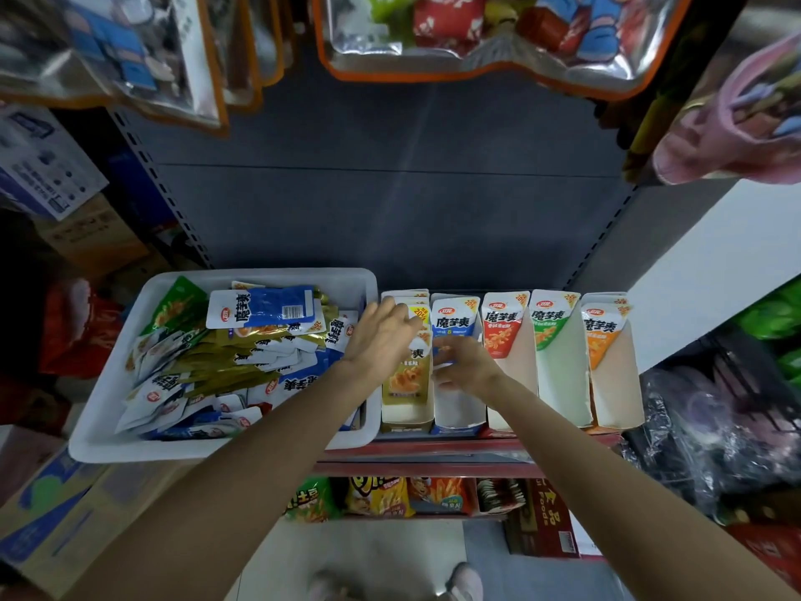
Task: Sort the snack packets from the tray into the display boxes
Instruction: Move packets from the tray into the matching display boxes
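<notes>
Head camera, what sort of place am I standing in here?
Most likely a small shop's snack aisle. A metal shelf carries a row of display boxes, a white tray of loose snack packets sits beside them, and bagged goods hang overhead.

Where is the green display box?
In the head view, the green box stands on the shelf, second from right, between the red box and orange box.

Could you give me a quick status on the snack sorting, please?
Left hand open over the yellow display box. Right hand at the blue display box, grip unclear. Tray full of packets. Nothing blocking.
</notes>
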